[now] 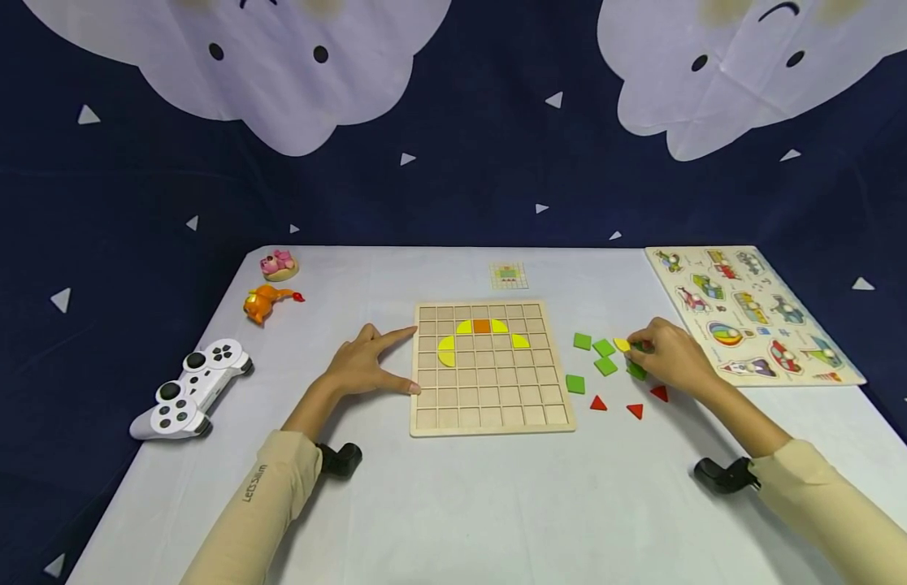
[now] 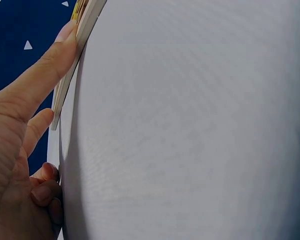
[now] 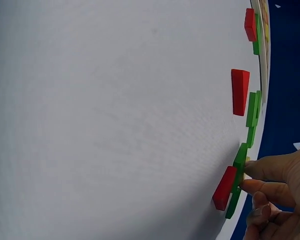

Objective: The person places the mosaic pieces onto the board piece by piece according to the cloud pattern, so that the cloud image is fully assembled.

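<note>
Yellow piece (image 1: 622, 344) lies right of the wooden grid board (image 1: 492, 396), among green squares (image 1: 605, 366) and near red triangles (image 1: 635, 411), pinched between thumb and index finger of the right hand (image 1: 671, 355). Left hand (image 1: 360, 366): thumb and index finger spread wide, touching the board's left edge. Farther out on the table (image 1: 490, 504): pattern card (image 1: 508, 275) beyond the board, picture puzzle (image 1: 753, 317) at right, white game controller (image 1: 193, 392) at left.

Cannot distinguish well the details of the small card (image 1: 508, 276). Cannot see entirely the yellow piece (image 1: 621, 345) and a green tile (image 1: 635, 371), partly covered by the right hand (image 1: 669, 355).
</note>
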`<state>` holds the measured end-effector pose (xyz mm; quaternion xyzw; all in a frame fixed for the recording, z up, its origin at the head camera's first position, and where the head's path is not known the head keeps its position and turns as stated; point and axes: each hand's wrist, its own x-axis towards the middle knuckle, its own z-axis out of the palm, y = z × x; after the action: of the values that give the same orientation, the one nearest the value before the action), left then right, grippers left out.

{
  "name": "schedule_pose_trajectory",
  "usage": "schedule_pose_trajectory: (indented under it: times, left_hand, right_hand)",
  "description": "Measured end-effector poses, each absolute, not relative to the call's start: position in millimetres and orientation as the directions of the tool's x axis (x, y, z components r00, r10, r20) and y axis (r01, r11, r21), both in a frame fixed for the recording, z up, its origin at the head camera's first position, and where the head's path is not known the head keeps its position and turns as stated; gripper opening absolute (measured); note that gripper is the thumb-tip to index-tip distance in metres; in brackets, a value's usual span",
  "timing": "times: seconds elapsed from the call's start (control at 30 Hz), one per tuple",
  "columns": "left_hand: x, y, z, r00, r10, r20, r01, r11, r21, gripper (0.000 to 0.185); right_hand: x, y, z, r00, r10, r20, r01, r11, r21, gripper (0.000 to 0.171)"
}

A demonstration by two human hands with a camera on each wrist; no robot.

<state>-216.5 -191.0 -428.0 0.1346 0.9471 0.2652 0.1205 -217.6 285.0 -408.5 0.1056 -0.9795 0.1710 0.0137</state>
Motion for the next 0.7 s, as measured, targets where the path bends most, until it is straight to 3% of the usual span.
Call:
schedule_pose_trajectory:
  times: [0.43, 0.7]
  left_hand:
    - [-217.3, -191.2, -429.3, -0.933, 0.325, -0.156, 0.195, 0.820, 0.539, 0.105]
    - [-216.1, -191.0, -427.2, -0.934, 0.321, -0.154, 0.194, 0.822, 0.536, 0.103]
  right_hand:
    - [-216.9, 288.6, -404.9, -0.962, -0.215, 0.169, -0.257, 0.923, -0.287, 0.027]
    - [-222.2, 289.2, -402.2, -0.961, -0.266, 0.076, -0.277, 0.909, -0.311, 0.027]
